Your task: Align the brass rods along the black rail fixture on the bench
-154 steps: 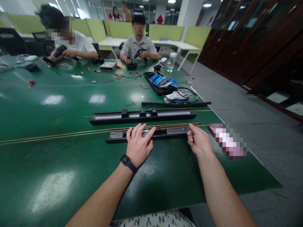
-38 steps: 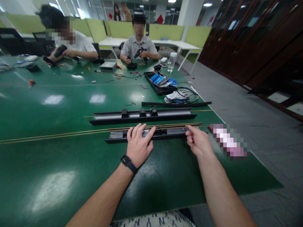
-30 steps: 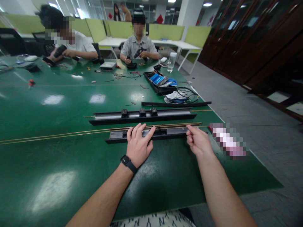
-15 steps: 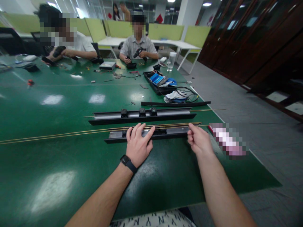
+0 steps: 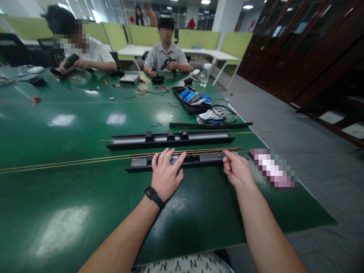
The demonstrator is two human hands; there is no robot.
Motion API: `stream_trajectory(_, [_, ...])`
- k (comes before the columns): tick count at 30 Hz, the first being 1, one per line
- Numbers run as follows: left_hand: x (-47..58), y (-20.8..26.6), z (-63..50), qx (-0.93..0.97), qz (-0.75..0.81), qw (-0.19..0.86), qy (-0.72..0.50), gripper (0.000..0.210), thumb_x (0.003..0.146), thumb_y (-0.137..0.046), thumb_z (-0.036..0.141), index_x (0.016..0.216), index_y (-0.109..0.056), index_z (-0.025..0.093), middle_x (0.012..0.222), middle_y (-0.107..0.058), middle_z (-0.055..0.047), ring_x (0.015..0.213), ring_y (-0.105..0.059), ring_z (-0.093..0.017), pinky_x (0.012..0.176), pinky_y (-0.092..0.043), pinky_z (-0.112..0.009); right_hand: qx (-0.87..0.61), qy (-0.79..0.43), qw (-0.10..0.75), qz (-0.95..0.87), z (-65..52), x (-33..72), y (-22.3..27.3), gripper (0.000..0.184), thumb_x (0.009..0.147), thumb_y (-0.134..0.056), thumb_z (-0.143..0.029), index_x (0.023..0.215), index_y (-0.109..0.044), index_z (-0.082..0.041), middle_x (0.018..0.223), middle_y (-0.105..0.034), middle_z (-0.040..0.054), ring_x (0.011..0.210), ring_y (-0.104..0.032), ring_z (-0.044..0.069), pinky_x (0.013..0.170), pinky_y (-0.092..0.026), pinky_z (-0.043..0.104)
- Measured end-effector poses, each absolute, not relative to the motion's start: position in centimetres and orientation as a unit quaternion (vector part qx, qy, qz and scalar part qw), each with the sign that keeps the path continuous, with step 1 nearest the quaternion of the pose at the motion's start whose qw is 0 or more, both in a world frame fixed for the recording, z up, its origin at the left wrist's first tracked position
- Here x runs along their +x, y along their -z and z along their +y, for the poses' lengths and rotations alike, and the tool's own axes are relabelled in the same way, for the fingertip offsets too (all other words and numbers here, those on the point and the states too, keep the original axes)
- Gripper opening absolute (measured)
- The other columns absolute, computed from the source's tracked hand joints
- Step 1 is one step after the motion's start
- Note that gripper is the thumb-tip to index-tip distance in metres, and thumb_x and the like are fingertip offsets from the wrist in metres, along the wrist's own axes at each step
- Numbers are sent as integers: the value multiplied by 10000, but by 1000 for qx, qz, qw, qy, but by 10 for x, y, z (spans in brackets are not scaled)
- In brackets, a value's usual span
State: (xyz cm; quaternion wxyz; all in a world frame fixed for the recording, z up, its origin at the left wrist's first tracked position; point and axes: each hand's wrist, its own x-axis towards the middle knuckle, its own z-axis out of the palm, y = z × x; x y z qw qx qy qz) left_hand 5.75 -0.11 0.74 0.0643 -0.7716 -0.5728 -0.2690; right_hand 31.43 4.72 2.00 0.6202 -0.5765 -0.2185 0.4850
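Note:
A black channel rail [image 5: 139,169] with a pale inner strip lies crosswise before me, dark blocks partly showing inside it. Long thin brass-coloured rods [image 5: 85,159] run along its top and stretch far left over the table. My left hand [image 5: 166,172], wearing a dark watch, rests on rods and rail with its fingers spread. Near the rail's right end, my right hand [image 5: 238,167] is closed in a pinch at a thin rod; the fingertips hide the exact grip. Just behind lies a second black rail [image 5: 170,143] with three black blocks in it.
On the green table [image 5: 85,189], a black strip [image 5: 210,125], gloves with a coiled cable [image 5: 217,115] and a black tray [image 5: 187,108] lie beyond the rails. A pink blurred item [image 5: 273,168] is at right. Two people sit across, holding drills.
My right hand has shifted slightly left along the rail, its fingers still pinched. My left hand has stayed in place on the rods.

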Motion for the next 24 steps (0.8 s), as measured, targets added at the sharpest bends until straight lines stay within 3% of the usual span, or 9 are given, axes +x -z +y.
stream_trajectory(13, [57,-9,-2,-773,-575,63,261,575,889,-622,285,1447,-515,375,1482,-503,-119,1456,-380,-304,1204,-204,-564,-569,-460,647,-216,50,318,-17,386,707,-878,-327,700,-516,-193,543,-577,-56,322,-402,39,249,-231,123])
stream_trajectory(24, [58,-8,-2,-770,-577,69,264,561,896,-614,287,1442,-523,379,1494,-503,-108,1446,-398,-312,1213,-205,-561,-583,-451,644,-206,49,319,-19,304,738,-836,-282,717,-546,-191,528,-587,-47,310,-395,47,240,-222,134])
